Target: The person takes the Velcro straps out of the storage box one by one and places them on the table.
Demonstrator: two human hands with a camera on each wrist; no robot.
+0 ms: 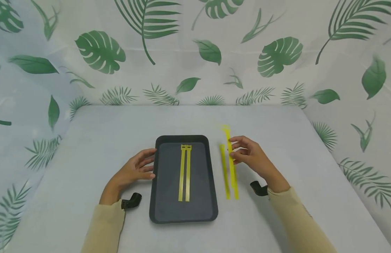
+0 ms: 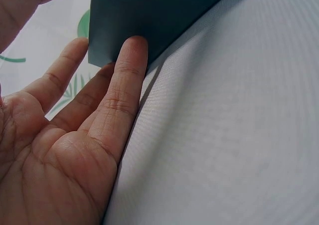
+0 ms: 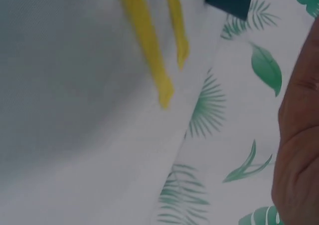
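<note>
A dark grey tray [image 1: 200, 207] lies on the table with two yellow hook-and-loop cable ties [image 1: 188, 175] side by side in it, slotted heads at the far end. My left hand [image 1: 133, 170] is at the tray's left side, fingers extended; the left wrist view has a fingertip [image 2: 133, 50] against the tray's outer wall [image 2: 129, 15]. Right of the tray, my right hand [image 1: 250, 154] pinches a brighter yellow cable tie [image 1: 232, 172] between thumb and fingers, its top end blurred. Another cable tie [image 1: 225, 175] lies just left of it. The right wrist view shows two blurred yellow strips [image 3: 147, 40].
The white table [image 1: 262, 119] meets a leaf-patterned cloth backdrop [image 1: 170, 52] at the back and sides. A black wrist-worn device [image 1: 131, 201] is beside the left wrist, and another black device [image 1: 259, 188] is by the right.
</note>
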